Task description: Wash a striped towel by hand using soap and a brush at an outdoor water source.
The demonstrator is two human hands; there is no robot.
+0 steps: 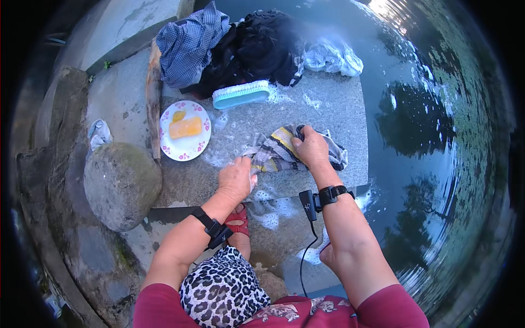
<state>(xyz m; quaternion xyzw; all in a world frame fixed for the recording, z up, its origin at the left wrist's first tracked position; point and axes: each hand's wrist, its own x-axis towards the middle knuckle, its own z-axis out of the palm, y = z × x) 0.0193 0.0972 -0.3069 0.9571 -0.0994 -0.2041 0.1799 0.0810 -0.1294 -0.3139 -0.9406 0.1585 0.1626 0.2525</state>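
A wet striped cloth (283,149) in grey, black and yellow lies bunched on a stone slab (340,102) before me. My left hand (236,176) grips its near left end, the fingertips partly hidden from view. Around a dark fold on the cloth's right side, my right hand (310,145) is closed. Beyond the cloth, a turquoise scrub brush (242,95) rests with its white bristles facing away from me. A flower-rimmed plate (174,148) to the left carries an orange bar of soap (186,127) and a smaller yellow piece (179,116).
Black wet laundry (262,45), a blue checked garment (190,45) and a pale cloth (334,57) are heaped at the slab's far side. A wooden stick (154,98) lies left of the plate, near a large rounded stone (123,184). Water (410,164) borders the slab's right edge.
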